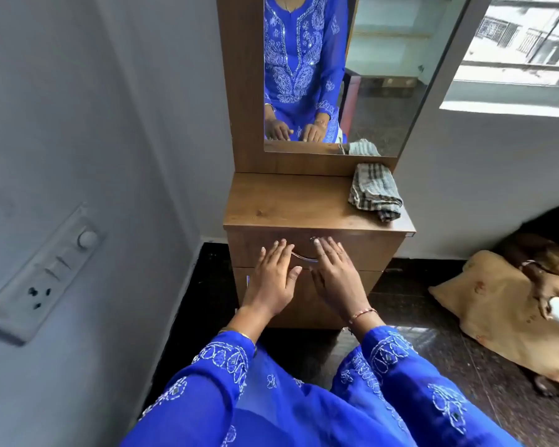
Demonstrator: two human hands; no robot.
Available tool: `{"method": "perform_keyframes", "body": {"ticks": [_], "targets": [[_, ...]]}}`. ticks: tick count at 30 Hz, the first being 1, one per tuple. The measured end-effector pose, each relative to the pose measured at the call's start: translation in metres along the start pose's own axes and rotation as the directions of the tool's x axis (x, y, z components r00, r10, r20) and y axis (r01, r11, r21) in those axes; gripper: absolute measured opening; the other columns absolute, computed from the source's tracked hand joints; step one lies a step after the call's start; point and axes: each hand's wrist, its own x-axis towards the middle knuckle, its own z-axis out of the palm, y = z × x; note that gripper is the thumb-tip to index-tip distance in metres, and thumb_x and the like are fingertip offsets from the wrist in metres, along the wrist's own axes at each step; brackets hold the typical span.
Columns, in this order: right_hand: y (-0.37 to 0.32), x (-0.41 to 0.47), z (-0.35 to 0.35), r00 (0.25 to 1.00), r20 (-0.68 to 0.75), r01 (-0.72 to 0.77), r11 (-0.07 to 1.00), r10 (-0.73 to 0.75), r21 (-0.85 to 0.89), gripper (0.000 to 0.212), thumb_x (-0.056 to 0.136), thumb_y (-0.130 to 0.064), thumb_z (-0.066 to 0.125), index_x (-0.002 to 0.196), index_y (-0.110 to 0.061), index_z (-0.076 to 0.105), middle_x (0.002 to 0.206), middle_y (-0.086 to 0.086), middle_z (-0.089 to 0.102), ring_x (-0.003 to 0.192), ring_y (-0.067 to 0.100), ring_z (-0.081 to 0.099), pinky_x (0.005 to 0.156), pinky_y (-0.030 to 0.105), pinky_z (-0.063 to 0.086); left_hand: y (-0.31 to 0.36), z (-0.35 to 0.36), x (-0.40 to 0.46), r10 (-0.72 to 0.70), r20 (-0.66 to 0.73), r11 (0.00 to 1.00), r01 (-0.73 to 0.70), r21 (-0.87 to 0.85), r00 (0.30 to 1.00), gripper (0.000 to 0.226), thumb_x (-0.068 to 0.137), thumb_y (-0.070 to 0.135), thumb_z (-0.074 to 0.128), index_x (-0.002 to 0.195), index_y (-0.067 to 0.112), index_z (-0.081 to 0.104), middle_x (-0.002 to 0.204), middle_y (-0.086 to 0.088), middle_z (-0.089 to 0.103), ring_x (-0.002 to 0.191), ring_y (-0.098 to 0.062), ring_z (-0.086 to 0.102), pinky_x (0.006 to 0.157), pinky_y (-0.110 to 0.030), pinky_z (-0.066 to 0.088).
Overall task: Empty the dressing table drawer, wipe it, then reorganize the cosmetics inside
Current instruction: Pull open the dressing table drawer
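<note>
Two flat, empty hands, left (273, 279) and right (336, 279), front the shut drawer (362, 250); cloth (375, 191) on tabletop (288, 201).

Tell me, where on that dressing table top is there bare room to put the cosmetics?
The table top is bare from its left edge across to the folded checked cloth, and back to the mirror panel. Only the right rear corner, under the cloth, is taken. Both hands, left hand and right hand, hover open by the closed drawer.

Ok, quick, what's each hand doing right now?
Left hand: open, flat, holding nothing.
Right hand: open, flat, holding nothing, over the drawer handle.
</note>
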Motion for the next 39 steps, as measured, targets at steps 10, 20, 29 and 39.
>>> {"method": "perform_keyframes", "body": {"ticks": [10, 20, 29, 39], "targets": [[-0.006, 0.029, 0.014, 0.948, 0.309, -0.085, 0.996, 0.076, 0.015, 0.038, 0.090, -0.015, 0.045, 0.127, -0.007, 0.050, 0.125, 0.015, 0.057, 0.115, 0.032, 0.053, 0.091, 0.038, 0.046, 0.000, -0.006, 0.021, -0.117, 0.048, 0.982, 0.122, -0.142, 0.992, 0.044, 0.096, 0.016, 0.038, 0.138, 0.004, 0.038, 0.145, -0.012, 0.040, 0.137, -0.022, 0.034, 0.114, -0.025, 0.016], [-0.016, 0.014, 0.004, 0.945, 0.308, -0.124, 0.992, 0.113, 0.016, 0.025, 0.087, -0.005, 0.049, 0.106, -0.003, 0.064, 0.109, 0.018, 0.065, 0.104, 0.034, 0.061, 0.087, 0.039, 0.048, 0.008, -0.009, 0.011, -0.010, -0.207, 0.991, -0.018, -0.132, 0.978, 0.042, 0.087, 0.016, 0.035, 0.117, 0.001, 0.061, 0.129, -0.017, 0.058, 0.127, -0.027, 0.050, 0.113, -0.034, 0.020], [-0.033, -0.044, -0.011, 0.969, 0.247, 0.015, 0.997, 0.004, -0.074, 0.022, 0.043, -0.010, 0.082, 0.051, -0.016, 0.063, 0.048, 0.001, 0.060, 0.044, 0.019, 0.061, 0.039, 0.024, 0.046, 0.008, -0.020, -0.010, -0.037, -0.134, 0.998, 0.042, 0.036, 0.990, 0.045, 0.088, 0.033, 0.032, 0.096, 0.011, 0.070, 0.089, -0.008, 0.072, 0.089, -0.025, 0.065, 0.106, -0.034, 0.037], [-0.031, -0.036, -0.060, 0.999, -0.029, -0.028, 0.992, 0.032, 0.125, 0.022, 0.080, -0.025, 0.057, 0.089, -0.009, 0.069, 0.085, 0.009, 0.066, 0.077, 0.030, 0.061, 0.068, 0.033, 0.048, 0.014, -0.047, -0.023, -0.247, 0.213, 0.968, 0.249, 0.014, 0.945, 0.023, 0.088, 0.039, 0.053, 0.102, 0.030, 0.070, 0.104, 0.005, 0.071, 0.101, -0.019, 0.062, 0.078, -0.028, 0.045]]}}
